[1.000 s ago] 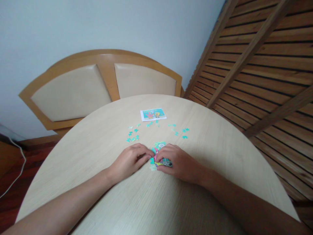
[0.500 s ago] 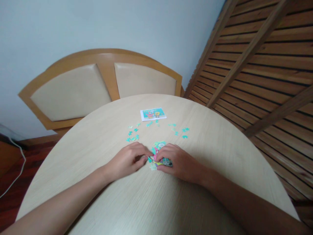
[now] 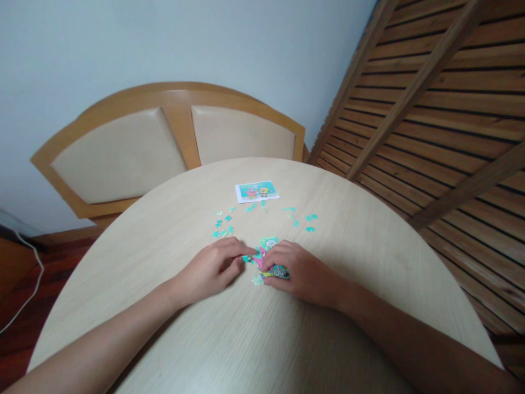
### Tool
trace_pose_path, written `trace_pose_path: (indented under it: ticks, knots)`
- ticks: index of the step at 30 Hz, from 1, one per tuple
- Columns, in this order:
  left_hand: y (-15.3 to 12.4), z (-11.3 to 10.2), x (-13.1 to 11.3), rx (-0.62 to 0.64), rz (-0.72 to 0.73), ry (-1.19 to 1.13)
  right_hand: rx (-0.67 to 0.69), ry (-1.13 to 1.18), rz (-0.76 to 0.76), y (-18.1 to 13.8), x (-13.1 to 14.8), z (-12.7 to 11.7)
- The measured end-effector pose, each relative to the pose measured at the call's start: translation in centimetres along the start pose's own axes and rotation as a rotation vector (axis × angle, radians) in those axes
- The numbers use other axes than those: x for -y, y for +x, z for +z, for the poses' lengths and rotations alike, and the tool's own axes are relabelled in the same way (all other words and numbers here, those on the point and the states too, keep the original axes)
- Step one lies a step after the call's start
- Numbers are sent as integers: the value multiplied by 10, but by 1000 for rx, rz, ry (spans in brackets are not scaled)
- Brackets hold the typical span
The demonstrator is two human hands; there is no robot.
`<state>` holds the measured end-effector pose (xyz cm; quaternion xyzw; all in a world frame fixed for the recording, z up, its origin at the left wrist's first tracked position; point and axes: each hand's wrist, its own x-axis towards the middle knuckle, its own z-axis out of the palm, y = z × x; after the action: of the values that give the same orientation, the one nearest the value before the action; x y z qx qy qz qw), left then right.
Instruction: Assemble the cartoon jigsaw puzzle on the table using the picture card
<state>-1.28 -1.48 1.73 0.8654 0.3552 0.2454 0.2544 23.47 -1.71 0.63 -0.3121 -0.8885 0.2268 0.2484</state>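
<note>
A partly joined colourful jigsaw point(image 3: 268, 256) lies on the round pale wooden table point(image 3: 172, 219) in front of me. My left hand point(image 3: 213, 265) pinches a small teal puzzle piece point(image 3: 247, 258) at the jigsaw's left edge. My right hand point(image 3: 293, 268) rests on the jigsaw's right side, fingers curled and pressing it down. One pale loose piece point(image 3: 257, 280) lies just below the jigsaw. Several teal loose pieces point(image 3: 223, 227) are scattered beyond my hands, with more loose pieces point(image 3: 310, 220) to the right.
A small reference picture card point(image 3: 256, 192) lies at the far side of the table. A wooden bench back with beige padding point(image 3: 123, 148) stands behind it. Slatted wooden panels point(image 3: 443, 109) lean at the right. A white cable point(image 3: 28, 273) runs along the floor at left.
My left hand has slid slightly up along the jigsaw's left edge, carrying the teal piece. My right hand has hardly moved.
</note>
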Motion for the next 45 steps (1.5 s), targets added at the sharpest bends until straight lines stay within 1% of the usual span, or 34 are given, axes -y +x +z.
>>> trace_pose_path:
  ticks: [2, 5, 7, 10, 14, 21, 25, 28, 33, 39, 41, 45]
  knots:
    - [0, 2, 0, -13, -39, -49, 5, -4, 5, 0, 0, 0]
    - [0, 5, -1, -35, -142, -134, 15, -13, 12, 0, 0, -1]
    - [0, 7, -1, -50, -178, -196, 18, -15, 15, 0, -1, -1]
    - [1, 9, -1, -80, -192, -275, 12, -15, 14, 0, -1, -1]
    - [1, 13, 1, -91, -223, -380, -46, 10, 39, 0, 1, 2]
    - [0, 24, -2, -49, -297, -569, -132, 165, 154, 2, 9, 7]
    - [0, 27, -4, -66, -300, -622, -151, 151, 135, 2, 8, 8]
    - [0, 27, -4, -78, -294, -631, -163, 131, 116, 2, 9, 5]
    - [1, 23, -6, -89, -282, -555, -176, 122, 81, 3, 10, 4]
    - [3, 20, -6, -104, -258, -494, -202, 113, 101, 2, 8, 6]
    - [3, 20, -4, -90, -263, -467, -217, 104, 106, 1, 6, 7]
    - [1, 21, -4, -72, -247, -352, -247, 105, 112, 2, 4, 6]
